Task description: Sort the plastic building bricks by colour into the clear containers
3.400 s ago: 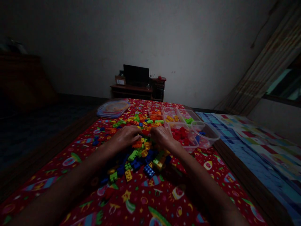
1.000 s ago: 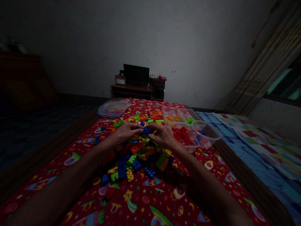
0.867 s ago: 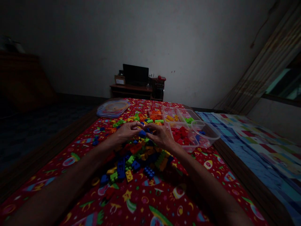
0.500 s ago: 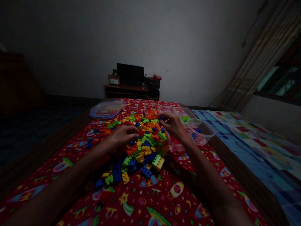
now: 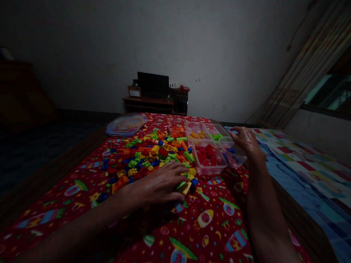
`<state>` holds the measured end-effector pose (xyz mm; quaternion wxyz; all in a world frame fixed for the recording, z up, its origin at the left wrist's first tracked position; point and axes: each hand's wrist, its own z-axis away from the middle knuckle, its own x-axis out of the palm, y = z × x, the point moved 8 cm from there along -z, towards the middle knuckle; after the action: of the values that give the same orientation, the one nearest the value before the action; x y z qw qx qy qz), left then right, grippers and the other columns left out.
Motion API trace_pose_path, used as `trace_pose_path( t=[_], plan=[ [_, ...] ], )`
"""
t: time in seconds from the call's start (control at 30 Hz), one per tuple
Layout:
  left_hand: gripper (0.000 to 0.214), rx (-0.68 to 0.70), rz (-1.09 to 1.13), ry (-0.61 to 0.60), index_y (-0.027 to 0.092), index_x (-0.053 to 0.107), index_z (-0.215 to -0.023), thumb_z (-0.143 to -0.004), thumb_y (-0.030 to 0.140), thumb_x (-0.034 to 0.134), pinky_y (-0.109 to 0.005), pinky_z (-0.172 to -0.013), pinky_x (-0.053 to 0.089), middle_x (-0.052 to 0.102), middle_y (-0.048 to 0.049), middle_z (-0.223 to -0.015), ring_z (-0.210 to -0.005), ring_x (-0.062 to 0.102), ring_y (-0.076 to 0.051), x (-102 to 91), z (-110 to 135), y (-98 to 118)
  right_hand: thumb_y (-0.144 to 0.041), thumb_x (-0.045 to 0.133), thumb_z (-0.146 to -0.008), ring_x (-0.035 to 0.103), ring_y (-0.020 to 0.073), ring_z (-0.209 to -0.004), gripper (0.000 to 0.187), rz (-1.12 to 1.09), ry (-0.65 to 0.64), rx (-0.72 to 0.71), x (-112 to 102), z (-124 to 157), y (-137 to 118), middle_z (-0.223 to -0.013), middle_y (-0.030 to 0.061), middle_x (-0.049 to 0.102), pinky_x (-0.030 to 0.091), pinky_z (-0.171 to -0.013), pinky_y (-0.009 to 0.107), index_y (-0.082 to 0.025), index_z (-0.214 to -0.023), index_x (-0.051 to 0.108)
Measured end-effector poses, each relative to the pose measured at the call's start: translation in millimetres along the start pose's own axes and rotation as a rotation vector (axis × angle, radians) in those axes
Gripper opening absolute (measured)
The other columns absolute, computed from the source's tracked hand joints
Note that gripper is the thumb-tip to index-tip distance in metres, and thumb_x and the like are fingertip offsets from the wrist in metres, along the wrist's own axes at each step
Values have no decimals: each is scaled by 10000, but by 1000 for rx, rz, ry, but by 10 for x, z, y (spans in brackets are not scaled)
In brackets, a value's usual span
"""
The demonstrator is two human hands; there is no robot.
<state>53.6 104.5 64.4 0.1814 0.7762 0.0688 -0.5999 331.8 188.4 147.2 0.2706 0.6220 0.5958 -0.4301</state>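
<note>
Right hand [image 5: 244, 140] hangs at three o'clock from the brick heap [image 5: 153, 151], beside the blue-brick container [image 5: 239, 161], fingers half curled; whether they pinch anything, I cannot tell. At five o'clock the left hand [image 5: 167, 179] lies palm-down over the heap's near edge, fingers loosely spread, no brick visibly gripped. It looks like a stage between heap and single-colour containers; lifting another brick would call for a narrow pinch among jumbled neighbours. Red rocket-print cloth [image 5: 205, 233] covers the worktop [image 5: 74, 159]; stacked lids [image 5: 126, 125] sit at ten, a monitor [image 5: 153, 84] stands at twelve, and a curtain [image 5: 304, 65] hangs at two in the dim room.
</note>
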Motion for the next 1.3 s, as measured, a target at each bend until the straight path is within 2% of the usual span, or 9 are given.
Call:
trace_pose_path(
  t=[0.13,0.23,0.47,0.7,0.87,0.97,1.03,1.23,1.3],
  plan=[
    [486,104,-103,-69,311,542,-1186,-740,424,697,-521,-1120,181,370,-53,-1470,-1368,259,-310,271,17,335,-265,485,-846,641,209,-810,302,-101,15,-88,-51,16,-413,-856,101,707,438,-717,291,-183,-1044,698],
    [302,55,-211,-39,300,560,-1132,-833,278,597,-534,-1124,148,330,-26,-1490,-1394,198,-303,349,-1,261,-262,500,-852,635,191,-790,272,-136,6,-202,-30,103,-736,-883,94,709,412,-682,268,-204,-1030,698],
    [433,-37,-263,7,270,493,-1206,-785,253,593,-561,-1101,171,491,-62,-1344,-1313,331,-308,140,-28,-298,-228,430,-898,506,122,-617,264,-84,-103,-491,152,443,-1392,-764,63,658,294,-581,246,-193,-1003,669],
    [240,-217,-267,170,217,607,-1036,-875,221,429,-427,-1001,371,582,-82,-1204,-1142,507,-229,-227,208,-1058,-156,421,-890,381,91,-544,229,-123,-244,-695,241,815,-1894,-690,41,593,224,-541,262,-149,-907,649],
    [298,-295,-166,224,170,623,-1053,-883,306,420,-399,-983,412,578,-115,-1231,-1164,507,-240,-318,352,-1383,-201,502,-872,437,84,-538,173,-176,-524,-895,292,1270,-2226,-674,24,606,258,-521,236,-169,-806,659],
    [300,-303,-120,232,164,636,-1008,-879,326,418,-383,-983,421,578,-112,-1241,-1149,527,-228,-448,377,-1357,-325,590,-833,476,121,-546,178,-82,-609,-1057,407,1694,-2424,-659,31,601,311,-515,251,-169,-768,648],
    [315,-315,-110,252,163,634,-1021,-883,350,422,-381,-982,425,587,-111,-1228,-1131,542,-226,-574,388,-1285,-269,587,-832,496,144,-561,139,-23,-582,-1127,479,1930,-2498,-657,39,592,371,-538,279,-159,-757,626],
    [315,-319,-104,248,146,634,-1046,-887,319,424,-391,-976,429,600,-122,-1217,-1132,548,-229,-829,365,-963,-139,455,-875,512,217,-877,199,-70,-230,-1185,431,2183,-2443,-986,110,591,436,-793,404,-136,-1036,573],
    [303,-281,-94,235,146,630,-1053,-895,297,420,-377,-957,441,613,-114,-1193,-1112,560,-218,-836,384,-844,-142,437,-879,492,220,-883,221,-70,-195,-1190,467,2191,-2419,-1005,117,573,428,-791,404,-129,-1063,558]
  ],
)
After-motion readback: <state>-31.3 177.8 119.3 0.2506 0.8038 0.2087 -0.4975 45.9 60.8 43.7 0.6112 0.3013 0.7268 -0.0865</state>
